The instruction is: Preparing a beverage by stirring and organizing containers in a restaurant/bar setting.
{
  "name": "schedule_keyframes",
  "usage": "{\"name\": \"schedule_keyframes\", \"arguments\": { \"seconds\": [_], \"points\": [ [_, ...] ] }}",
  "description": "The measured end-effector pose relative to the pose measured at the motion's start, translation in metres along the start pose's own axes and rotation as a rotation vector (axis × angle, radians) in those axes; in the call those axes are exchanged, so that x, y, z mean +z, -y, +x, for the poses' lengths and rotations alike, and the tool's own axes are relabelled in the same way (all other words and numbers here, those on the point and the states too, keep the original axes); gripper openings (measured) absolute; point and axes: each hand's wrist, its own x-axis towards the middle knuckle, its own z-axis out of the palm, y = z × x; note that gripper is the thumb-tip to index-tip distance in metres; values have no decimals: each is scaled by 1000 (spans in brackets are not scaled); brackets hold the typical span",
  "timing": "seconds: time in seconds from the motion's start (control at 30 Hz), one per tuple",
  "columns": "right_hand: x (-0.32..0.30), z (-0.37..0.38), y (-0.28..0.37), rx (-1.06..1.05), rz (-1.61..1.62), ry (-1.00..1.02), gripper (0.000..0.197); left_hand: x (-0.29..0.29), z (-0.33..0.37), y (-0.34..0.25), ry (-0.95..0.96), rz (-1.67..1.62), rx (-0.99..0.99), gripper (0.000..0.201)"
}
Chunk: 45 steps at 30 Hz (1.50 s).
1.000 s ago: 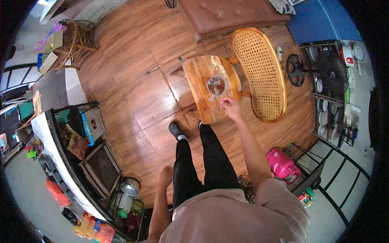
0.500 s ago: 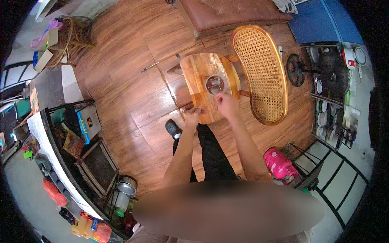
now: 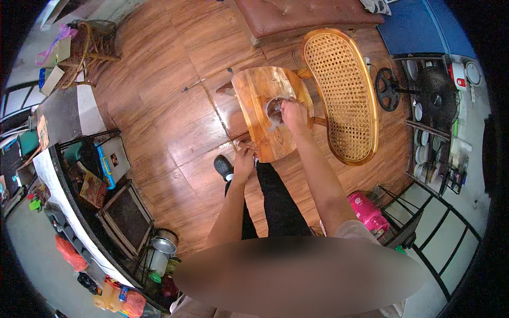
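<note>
Currently, nearest the body, black trousers (image 3: 275, 196) extend fwd, w/ a dark clog-type shoe (image 3: 223, 167) on the L side. The bare left hand (image 3: 245, 160) is at the near L edge of a honey-coloured, varnished wooden seat (image 3: 257, 95). Its fingers are part-curled, pointing fwd; contents, if any: can't tell at this res.

Change vs. approx. 1 s ago: the left hand is up from beside the leg to the seat edge. The bare right hand (image 3: 295, 115) is shifted from just beside the clear, round, side-handled vessel (image 3: 272, 113) to its R rim. Effect on the work: both hands are now at the seat, w/ the right hand at the vessel & the left hand apart from it.

Right hand state: fingers bent, nearly closed, tips over the R rim. Pinching the rim, a small item or nothing: can't tell.

Vessel pos.: upright on the seat, approx. mid-surface, opening up, handle toward the body. Appearance: see-through wall, pale glints, brownish interior. Contents vs. wood tone showing thru: unclear. A pale patch near the fingertips may be an item or glare.

Beyond, R of the seat: a bean-shaped backrest of woven cane in a glossy wooden frame (image 3: 342, 98). Farthest fwd: a brown, tufted, leather-look bench (image 3: 302, 18) on the brown wood-look floor (image 3: 159, 69).
</note>
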Motion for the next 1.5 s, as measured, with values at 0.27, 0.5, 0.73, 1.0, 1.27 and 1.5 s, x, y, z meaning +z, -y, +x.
{"name": "schedule_keyframes", "arguments": {
  "seconds": [0.27, 0.5, 0.73, 1.0, 1.27, 1.5],
  "points": [
    [-29, -5, 16, 122, 164, 101, 10, -8, 12, 23, -14, -164, 31, 24],
    [-48, -17, -12, 240, 466, 215, 21, 0, 10, 8, -3, 97, 93, 22],
    [-64, -12, -35, 352, 832, 246, 23, 14, 18, -20, -110, 430, 143, 37],
    [-71, -20, -44, 437, 947, 338, 15, 25, 15, -40, -108, 511, 143, 37],
    [-141, -12, -5, 444, 881, 270, 19, 27, 13, -29, -66, 428, 125, 37],
    [-114, -73, -33, 513, 1029, 86, 21, 13, 18, 7, -52, 378, 127, 34]
  ]
}}
